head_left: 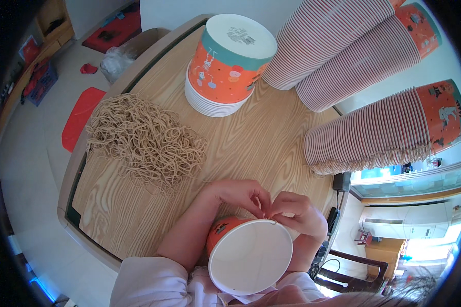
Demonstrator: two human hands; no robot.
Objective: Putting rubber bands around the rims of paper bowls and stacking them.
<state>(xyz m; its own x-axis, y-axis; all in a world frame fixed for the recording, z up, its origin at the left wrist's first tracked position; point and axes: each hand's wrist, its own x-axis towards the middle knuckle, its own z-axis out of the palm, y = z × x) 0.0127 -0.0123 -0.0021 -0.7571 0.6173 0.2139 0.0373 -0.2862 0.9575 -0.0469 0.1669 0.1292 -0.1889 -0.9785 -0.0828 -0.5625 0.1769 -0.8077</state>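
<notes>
An orange paper bucket [221, 229] leans against my body, its round white mouth tilted up toward me. At the far side of its rim, my left hand [245, 197] and my right hand [299, 215] meet with bent fingers and pinched tips. A short bit of tan string [272, 221] shows at the rim by my right fingertips. Both hands appear closed on this string, though its ends are hidden among the fingers. Left of my left hand, a loose heap of tan strings [146, 140] lies on the wood-grain table [241, 148].
An upside-down bucket stack [223, 77] stands at the table's far side. Long nested stacks [338, 41] lean at the far right; a nearer stack [369, 130] has strings hanging along its side. A black adapter [341, 181] sits by the right edge. A dark chair [361, 268] stands beyond.
</notes>
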